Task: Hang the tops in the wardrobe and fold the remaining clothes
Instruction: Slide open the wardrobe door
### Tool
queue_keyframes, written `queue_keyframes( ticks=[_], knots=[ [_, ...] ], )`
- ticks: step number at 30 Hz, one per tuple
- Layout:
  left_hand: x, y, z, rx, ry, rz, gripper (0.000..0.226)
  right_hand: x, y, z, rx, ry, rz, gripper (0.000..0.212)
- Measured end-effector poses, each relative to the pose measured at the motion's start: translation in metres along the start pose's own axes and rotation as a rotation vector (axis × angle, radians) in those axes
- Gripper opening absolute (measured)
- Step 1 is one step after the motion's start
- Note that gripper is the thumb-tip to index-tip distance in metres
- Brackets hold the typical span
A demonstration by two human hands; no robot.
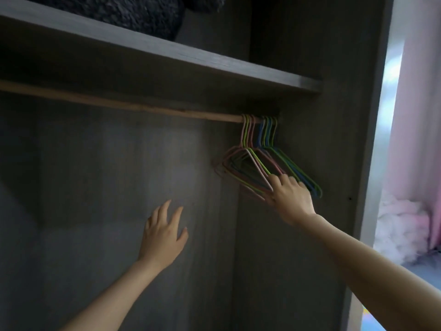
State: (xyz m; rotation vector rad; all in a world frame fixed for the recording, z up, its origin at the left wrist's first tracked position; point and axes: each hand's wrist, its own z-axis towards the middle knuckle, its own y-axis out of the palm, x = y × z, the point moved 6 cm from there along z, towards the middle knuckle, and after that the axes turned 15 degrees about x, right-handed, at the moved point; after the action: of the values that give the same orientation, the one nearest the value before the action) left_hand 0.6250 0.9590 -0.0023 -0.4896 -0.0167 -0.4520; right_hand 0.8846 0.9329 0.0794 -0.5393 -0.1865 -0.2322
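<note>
Several thin wire hangers [257, 161], pink, green and blue, hang bunched at the right end of the wooden rail [143, 105] inside the grey wardrobe. My right hand [290, 195] reaches up to their lower corners, and its fingers curl among the wires of the bunch. My left hand [163, 235] floats lower and to the left with spread fingers, holding nothing, in front of the wardrobe's back panel. No clothes hang on the rail.
A grey shelf [214, 68] runs above the rail, with a dark fuzzy bundle [133, 13] on it. The wardrobe's right side wall [334, 139] stands just beyond the hangers. Pink curtain and fluffy pink fabric [405, 230] show outside at the right.
</note>
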Motion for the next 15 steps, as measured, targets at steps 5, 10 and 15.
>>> queue_keyframes(
  ticks=[5,10,15],
  knots=[
    [-0.03,0.016,0.021,0.067,-0.165,0.047,0.05,-0.005,0.027,0.029,-0.037,0.087,0.086,0.039],
    [-0.031,0.036,0.026,0.087,-0.263,0.018,0.053,0.002,0.049,0.032,-0.066,0.165,0.15,0.029],
    [-0.014,0.056,0.027,0.06,-0.197,0.001,0.054,0.019,0.065,0.035,-0.164,0.489,0.426,0.023]
  ],
)
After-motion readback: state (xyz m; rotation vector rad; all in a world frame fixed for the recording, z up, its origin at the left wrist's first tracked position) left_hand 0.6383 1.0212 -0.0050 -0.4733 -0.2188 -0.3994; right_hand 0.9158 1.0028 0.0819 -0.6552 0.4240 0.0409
